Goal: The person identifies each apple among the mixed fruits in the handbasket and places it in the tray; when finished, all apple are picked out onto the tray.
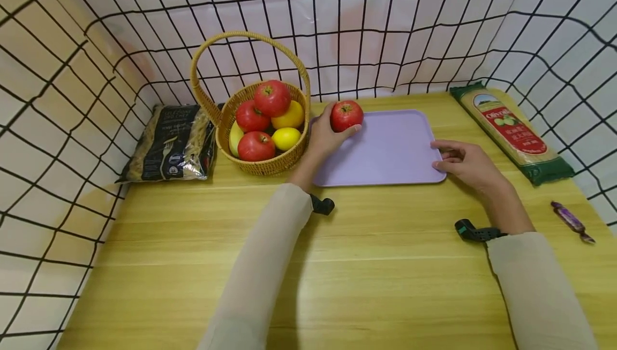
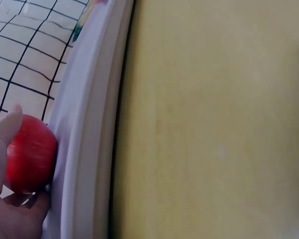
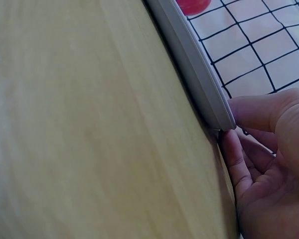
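A red apple is at the back left corner of a lilac tray. My left hand holds this apple, thumb on one side and fingers on the other; the left wrist view also shows the apple close against the tray's surface. At the tray's right edge, my right hand pinches the rim. In the right wrist view the thumb lies over the tray's rim and the fingers reach under it.
Left of the tray stands a handled wicker basket of red apples and yellow fruit. A black pasta bag lies beside it. On the right are a green-ended noodle packet and a purple wrapped candy. Black wire mesh encloses the table.
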### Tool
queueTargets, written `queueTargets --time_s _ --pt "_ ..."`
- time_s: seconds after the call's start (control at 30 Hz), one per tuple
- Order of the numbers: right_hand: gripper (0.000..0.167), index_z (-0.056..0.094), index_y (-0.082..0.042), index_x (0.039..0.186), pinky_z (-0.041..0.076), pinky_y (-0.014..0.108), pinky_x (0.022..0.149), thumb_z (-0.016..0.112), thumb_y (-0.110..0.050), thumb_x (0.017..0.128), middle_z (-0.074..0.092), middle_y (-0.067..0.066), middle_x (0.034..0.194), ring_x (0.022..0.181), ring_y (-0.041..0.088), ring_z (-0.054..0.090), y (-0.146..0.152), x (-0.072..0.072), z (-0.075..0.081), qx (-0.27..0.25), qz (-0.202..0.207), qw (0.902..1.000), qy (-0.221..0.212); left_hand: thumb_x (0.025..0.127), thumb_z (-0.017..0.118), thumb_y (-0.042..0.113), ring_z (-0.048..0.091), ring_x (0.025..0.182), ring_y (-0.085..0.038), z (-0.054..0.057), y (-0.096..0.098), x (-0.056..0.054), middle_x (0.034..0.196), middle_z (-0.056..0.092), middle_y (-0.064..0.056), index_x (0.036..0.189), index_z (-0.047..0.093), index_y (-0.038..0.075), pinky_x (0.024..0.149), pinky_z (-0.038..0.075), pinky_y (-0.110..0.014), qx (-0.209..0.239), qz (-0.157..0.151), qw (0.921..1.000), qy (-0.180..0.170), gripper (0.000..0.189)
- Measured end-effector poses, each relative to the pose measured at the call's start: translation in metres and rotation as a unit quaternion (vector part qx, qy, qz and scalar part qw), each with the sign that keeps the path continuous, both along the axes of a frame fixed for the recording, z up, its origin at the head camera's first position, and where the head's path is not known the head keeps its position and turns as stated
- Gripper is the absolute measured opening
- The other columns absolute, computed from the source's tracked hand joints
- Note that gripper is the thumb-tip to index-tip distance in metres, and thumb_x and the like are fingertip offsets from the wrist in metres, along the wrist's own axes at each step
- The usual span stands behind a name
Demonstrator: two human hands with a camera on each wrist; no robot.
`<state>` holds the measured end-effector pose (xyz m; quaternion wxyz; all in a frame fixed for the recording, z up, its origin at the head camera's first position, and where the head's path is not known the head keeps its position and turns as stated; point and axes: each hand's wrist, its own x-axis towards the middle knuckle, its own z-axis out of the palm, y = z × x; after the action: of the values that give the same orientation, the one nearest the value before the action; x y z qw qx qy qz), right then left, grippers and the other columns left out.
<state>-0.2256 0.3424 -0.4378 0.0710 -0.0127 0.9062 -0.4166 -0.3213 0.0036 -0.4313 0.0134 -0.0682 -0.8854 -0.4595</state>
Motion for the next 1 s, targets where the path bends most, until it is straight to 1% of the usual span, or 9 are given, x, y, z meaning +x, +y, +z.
queueTargets --time_s 0.1,0.23,0.4,0.5,0.57,0.7,0.8,0.9,1.0 --pt "0.055 0.058 -0.011 0.146 0.046 0.013 0.073 0.072 -0.033 0.098 0.057 0.005 0.11 0.091 0.01 0.051 -0.001 -0.001 0.0 0.001 0.0 1.0 0.001 0.083 0.079 0.058 0.046 0.142 -0.027 0.003 -0.003 0.005 0.16 0.044 -0.008 0.164 0.022 0.023 0.119 0.041 -0.046 -0.009 -0.015 0.9998 -0.006 0.105" --pt "0.056 0.057 -0.011 0.147 0.045 0.013 0.074 0.072 -0.036 0.098 0.056 0.006 0.113 0.094 0.012 0.051 -0.001 -0.002 0.0 -0.001 -0.004 1.0 -0.003 0.079 0.082 0.06 0.038 0.15 -0.026 0.007 -0.01 0.015 0.166 0.034 -0.007 0.166 0.014 0.021 0.123 0.034 -0.047 -0.024 -0.045 0.9987 0.007 0.117" --pt "0.056 0.058 -0.012 0.147 0.044 0.015 0.074 0.07 -0.038 0.099 0.055 0.005 0.113 0.095 0.014 0.049 0.0 -0.001 0.0 -0.003 -0.003 0.9999 -0.009 0.076 0.082 0.065 0.032 0.154 -0.026 0.012 -0.02 0.035 0.168 0.03 -0.007 0.166 0.015 0.019 0.125 0.031 -0.048 -0.05 -0.076 0.9956 0.022 0.12" --pt "0.055 0.058 -0.012 0.146 0.044 0.015 0.074 0.069 -0.038 0.099 0.056 0.004 0.111 0.094 0.014 0.049 0.002 0.0 0.0 -0.002 -0.001 1.0 -0.005 0.076 0.08 0.068 0.032 0.155 -0.028 0.019 -0.026 0.048 0.169 0.029 -0.005 0.166 0.017 0.021 0.124 0.032 -0.051 -0.061 -0.084 0.9943 0.024 0.119" --pt "0.055 0.058 -0.011 0.146 0.043 0.016 0.073 0.069 -0.038 0.099 0.056 0.004 0.11 0.094 0.013 0.048 0.003 0.001 -0.001 -0.002 -0.002 1.0 -0.003 0.077 0.079 0.07 0.036 0.153 -0.029 0.026 -0.031 0.058 0.168 0.032 -0.004 0.165 0.022 0.022 0.122 0.035 -0.053 -0.062 -0.085 0.994 0.031 0.116" --pt "0.055 0.058 -0.012 0.146 0.042 0.017 0.073 0.068 -0.039 0.1 0.056 0.004 0.11 0.094 0.014 0.048 0.003 0.001 -0.002 0.002 -0.003 1.0 -0.003 0.08 0.082 0.06 0.05 0.142 -0.027 0.038 -0.042 0.073 0.16 0.045 -0.007 0.16 0.037 0.018 0.116 0.044 -0.046 -0.014 -0.103 0.9921 0.07 0.1" --pt "0.055 0.058 -0.013 0.147 0.042 0.017 0.073 0.068 -0.039 0.1 0.055 0.004 0.11 0.094 0.015 0.047 0.002 0.001 -0.003 0.003 -0.001 1.0 -0.004 0.083 0.083 0.051 0.056 0.132 -0.022 0.045 -0.054 0.081 0.151 0.053 -0.007 0.154 0.047 0.015 0.111 0.05 -0.039 0.01 -0.117 0.9872 0.108 0.087" --pt "0.054 0.058 -0.013 0.147 0.042 0.017 0.073 0.068 -0.038 0.1 0.056 0.004 0.11 0.094 0.015 0.048 0.001 0.001 -0.002 0.0 -0.001 1.0 -0.002 0.084 0.083 0.048 0.058 0.126 -0.021 0.051 -0.068 0.085 0.147 0.056 -0.007 0.15 0.05 0.014 0.107 0.053 -0.038 -0.005 -0.114 0.9822 0.149 0.081" --pt "0.053 0.058 -0.012 0.146 0.043 0.017 0.072 0.068 -0.037 0.1 0.055 0.004 0.109 0.093 0.015 0.048 0.001 0.001 -0.002 -0.006 -0.003 1.0 -0.001 0.083 0.084 0.047 0.059 0.125 -0.025 0.058 -0.084 0.086 0.146 0.057 -0.007 0.149 0.051 0.012 0.106 0.053 -0.039 -0.023 -0.095 0.9788 0.18 0.081"
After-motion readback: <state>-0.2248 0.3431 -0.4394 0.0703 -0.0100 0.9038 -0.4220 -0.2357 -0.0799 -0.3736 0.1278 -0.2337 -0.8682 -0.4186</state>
